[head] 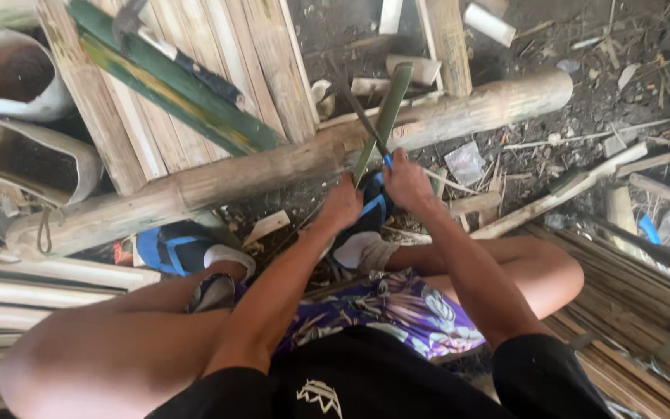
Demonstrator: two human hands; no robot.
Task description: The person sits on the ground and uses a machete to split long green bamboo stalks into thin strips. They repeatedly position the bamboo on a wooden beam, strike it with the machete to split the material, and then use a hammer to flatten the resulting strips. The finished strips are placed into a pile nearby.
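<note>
Fingers of left hand (340, 205) gripping green bamboo strip (384, 116), right hand (406, 180) clenching knife (358, 109), bamboo log (288, 159) behind

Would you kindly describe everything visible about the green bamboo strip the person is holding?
The green bamboo strip is long, narrow and flat, with a smooth green skin. It stands tilted, its top leaning right, propped against the thick pale bamboo pole it crosses. The left hand grips its lower end. A dark knife blade, held by the right hand, lies against the strip's left edge, apparently cutting along it.

Dirt ground (552, 46), thick bamboo pole (288, 163), bamboo offcuts (490, 23), split slats (645, 310)
</note>
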